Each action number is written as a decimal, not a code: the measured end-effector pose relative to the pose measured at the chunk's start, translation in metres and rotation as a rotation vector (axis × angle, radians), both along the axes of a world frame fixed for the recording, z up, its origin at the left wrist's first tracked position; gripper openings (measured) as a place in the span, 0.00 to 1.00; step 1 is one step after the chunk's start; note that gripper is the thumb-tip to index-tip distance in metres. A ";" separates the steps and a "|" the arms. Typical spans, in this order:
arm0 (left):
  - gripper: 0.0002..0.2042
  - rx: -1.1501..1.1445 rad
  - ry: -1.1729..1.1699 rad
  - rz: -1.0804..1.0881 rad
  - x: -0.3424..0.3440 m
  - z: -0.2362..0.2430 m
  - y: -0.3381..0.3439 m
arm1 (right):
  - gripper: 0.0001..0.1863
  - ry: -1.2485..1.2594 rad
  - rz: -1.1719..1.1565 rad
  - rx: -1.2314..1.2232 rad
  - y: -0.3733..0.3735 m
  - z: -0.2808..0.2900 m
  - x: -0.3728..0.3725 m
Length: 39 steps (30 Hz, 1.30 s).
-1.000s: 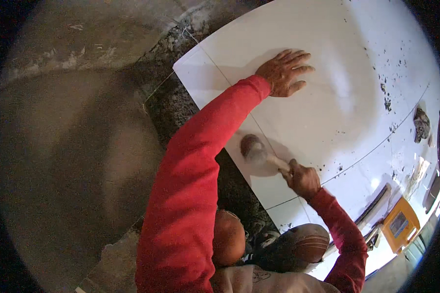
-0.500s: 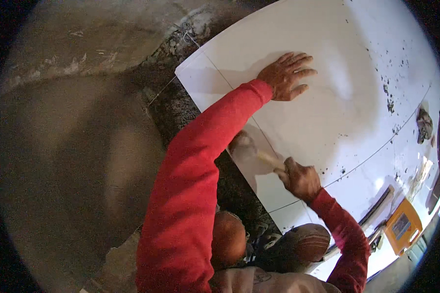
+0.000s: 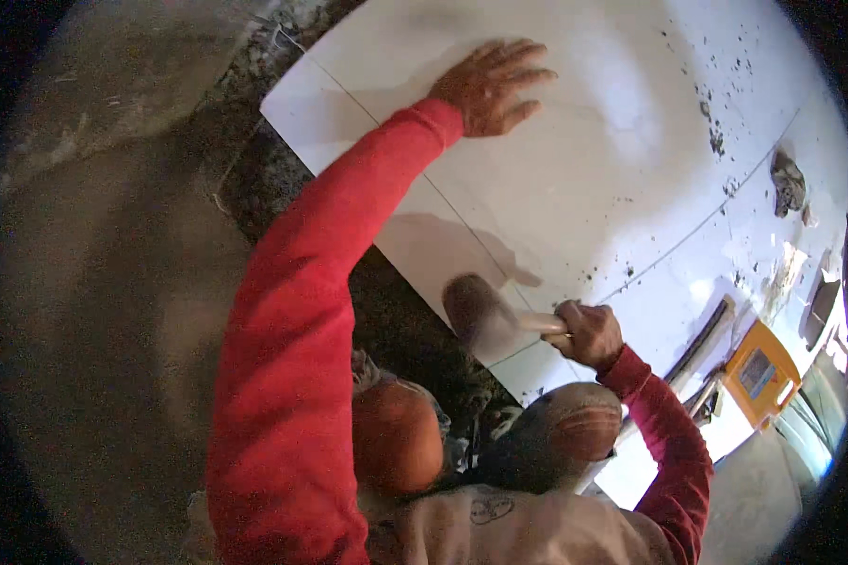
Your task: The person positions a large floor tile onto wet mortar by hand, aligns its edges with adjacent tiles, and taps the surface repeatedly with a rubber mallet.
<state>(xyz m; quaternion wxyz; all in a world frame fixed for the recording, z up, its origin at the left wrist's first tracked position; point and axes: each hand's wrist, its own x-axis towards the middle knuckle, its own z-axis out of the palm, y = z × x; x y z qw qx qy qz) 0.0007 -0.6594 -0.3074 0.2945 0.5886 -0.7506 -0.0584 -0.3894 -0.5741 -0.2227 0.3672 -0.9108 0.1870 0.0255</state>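
My left hand (image 3: 496, 87) lies with fingers spread on a large pale floor tile (image 3: 546, 179), its red-sleeved arm stretched far forward. Nearer to me, my right hand (image 3: 590, 335) is wrapped round the light handle of a mallet (image 3: 481, 315). The mallet's head, dark at one end and paler at the other, is blurred and stands over the narrow strip of tile (image 3: 410, 231) along the left edge. Whether the head touches the tile, I cannot tell. A thin joint runs between that strip and the large tile.
Rough dark mortar (image 3: 405, 320) borders the tiles on the left, beside a brown wall (image 3: 113, 282). A crumpled dirty rag (image 3: 787, 184) and scattered crumbs lie on tiles to the right. An orange case (image 3: 761, 375) and a long dark bar (image 3: 702, 341) are at the lower right. My knees are close below.
The mallet head has come nearer to me along the narrow tile strip, with my right hand still holding it. The view has shifted; my left hand stays flat on the large tile.
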 end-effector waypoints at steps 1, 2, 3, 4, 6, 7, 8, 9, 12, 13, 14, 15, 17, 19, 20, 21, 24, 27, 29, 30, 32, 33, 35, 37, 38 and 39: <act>0.23 0.043 -0.042 -0.026 -0.001 -0.001 0.001 | 0.22 -0.175 -0.017 0.031 -0.005 -0.004 -0.009; 0.23 0.029 -0.066 -0.022 0.000 -0.001 0.000 | 0.22 0.057 -0.018 -0.002 -0.001 -0.003 -0.018; 0.23 0.004 -0.100 -0.011 0.001 -0.001 -0.001 | 0.23 0.225 -0.055 -0.063 -0.002 -0.005 -0.026; 0.23 -0.061 -0.033 -0.007 0.003 0.000 -0.001 | 0.23 0.210 -0.046 -0.056 0.000 -0.001 -0.038; 0.27 0.054 -0.066 -0.039 0.006 0.002 -0.003 | 0.23 0.154 -0.027 -0.042 0.004 0.003 -0.055; 0.29 0.119 -0.075 -0.065 0.008 0.003 -0.004 | 0.22 0.041 -0.009 0.026 0.005 0.004 -0.063; 0.27 0.078 -0.083 -0.051 0.008 0.003 -0.004 | 0.22 0.057 0.003 0.073 0.008 0.004 -0.070; 0.27 0.067 -0.092 -0.056 0.007 0.004 -0.006 | 0.23 0.068 -0.006 0.070 0.005 0.001 -0.074; 0.27 0.093 -0.101 -0.051 0.006 0.007 -0.002 | 0.24 0.151 -0.001 0.006 0.013 0.001 -0.088; 0.27 0.109 -0.091 -0.040 0.007 0.008 -0.002 | 0.24 0.013 0.002 0.013 0.011 -0.002 -0.089; 0.27 0.141 -0.067 -0.041 0.005 0.007 0.000 | 0.24 -0.066 -0.036 0.029 0.016 0.000 -0.090; 0.27 0.146 -0.078 -0.055 0.003 0.006 0.003 | 0.24 -0.135 -0.036 0.126 0.014 -0.001 -0.087; 0.27 0.093 -0.141 -0.057 0.006 0.004 -0.001 | 0.25 0.344 -0.044 -0.063 0.018 0.001 -0.076; 0.28 0.146 -0.092 -0.065 0.003 0.000 0.000 | 0.22 0.216 -0.117 0.011 0.021 0.005 -0.057; 0.29 0.162 -0.087 -0.050 0.006 0.000 -0.001 | 0.22 0.074 -0.084 0.016 0.016 0.005 -0.045; 0.26 0.099 -0.091 -0.018 0.005 0.000 0.000 | 0.22 -0.070 -0.068 0.030 0.016 0.008 -0.034; 0.21 0.004 -0.115 0.008 0.002 0.000 -0.001 | 0.21 0.118 -0.067 -0.043 0.008 -0.002 0.006; 0.20 -0.020 -0.077 0.058 -0.001 -0.004 0.000 | 0.19 0.009 -0.103 -0.072 -0.002 -0.014 0.030; 0.20 -0.059 -0.081 0.049 -0.002 -0.012 0.001 | 0.19 -0.080 -0.114 -0.032 -0.006 -0.013 0.036; 0.20 -0.061 -0.088 0.070 0.001 -0.016 -0.001 | 0.18 -0.050 -0.094 -0.074 -0.010 -0.014 0.044; 0.21 -0.065 -0.103 0.171 0.005 -0.023 0.000 | 0.17 0.012 -0.147 -0.070 -0.017 0.001 0.051; 0.22 -0.090 -0.124 0.244 0.003 -0.026 0.001 | 0.17 0.016 -0.167 -0.075 -0.025 0.009 0.062; 0.26 -0.104 -0.091 0.317 -0.012 -0.027 0.017 | 0.13 0.082 -0.251 0.062 -0.037 0.040 0.073; 0.32 -0.010 -0.001 0.297 -0.039 -0.020 0.039 | 0.13 -0.008 -0.311 0.011 -0.052 0.066 0.091; 0.35 -0.043 0.048 0.301 -0.065 -0.016 0.058 | 0.13 -0.161 -0.273 -0.062 -0.060 0.076 0.098; 0.37 0.088 0.056 0.305 -0.096 -0.011 0.077 | 0.12 -0.244 -0.293 -0.079 -0.071 0.079 0.109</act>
